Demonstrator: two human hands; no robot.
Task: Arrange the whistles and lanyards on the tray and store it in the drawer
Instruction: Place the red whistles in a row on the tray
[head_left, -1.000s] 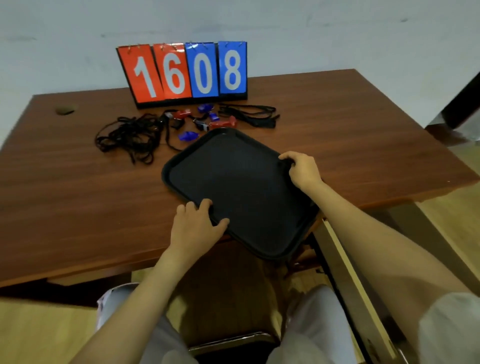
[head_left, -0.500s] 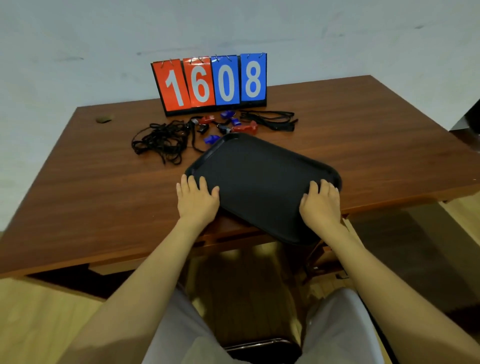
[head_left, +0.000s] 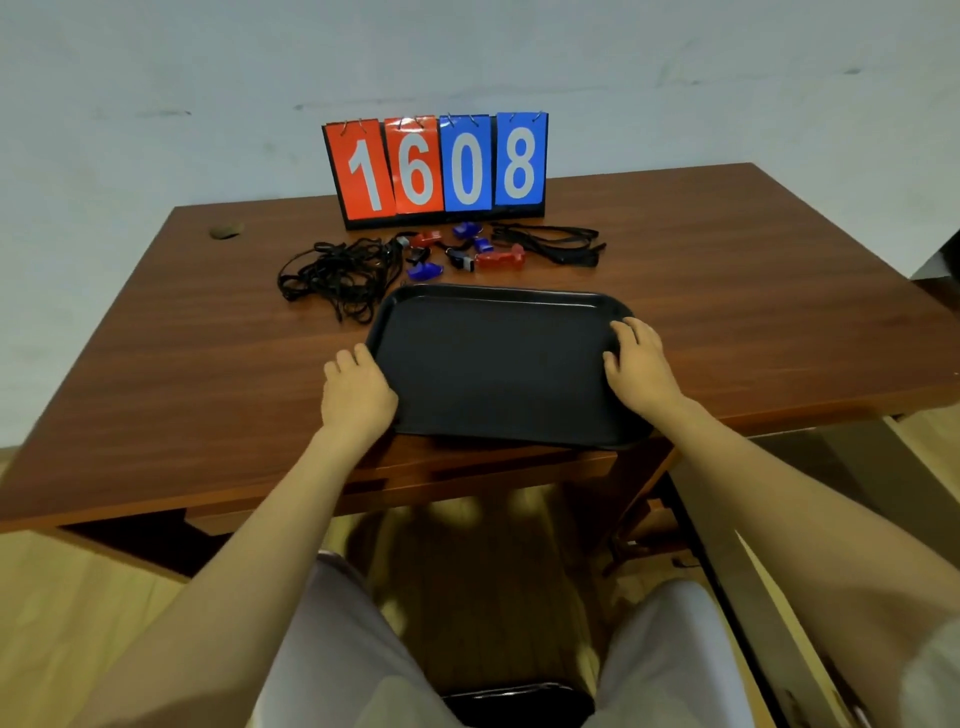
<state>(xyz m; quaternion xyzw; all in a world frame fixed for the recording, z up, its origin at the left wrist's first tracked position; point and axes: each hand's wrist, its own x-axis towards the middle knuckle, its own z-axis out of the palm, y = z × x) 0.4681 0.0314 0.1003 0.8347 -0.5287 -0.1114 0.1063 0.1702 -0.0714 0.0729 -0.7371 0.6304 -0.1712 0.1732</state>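
Black tray (head_left: 493, 364) | flat at table (head_left: 208, 364) front, long axis left-right | left hand (head_left: 358, 392) flat along left rim; right hand (head_left: 640, 364) resting loosely on right rim | whistles (head_left: 497, 259), lanyards (head_left: 332, 275) just beyond far rim, tangle nearer left hand
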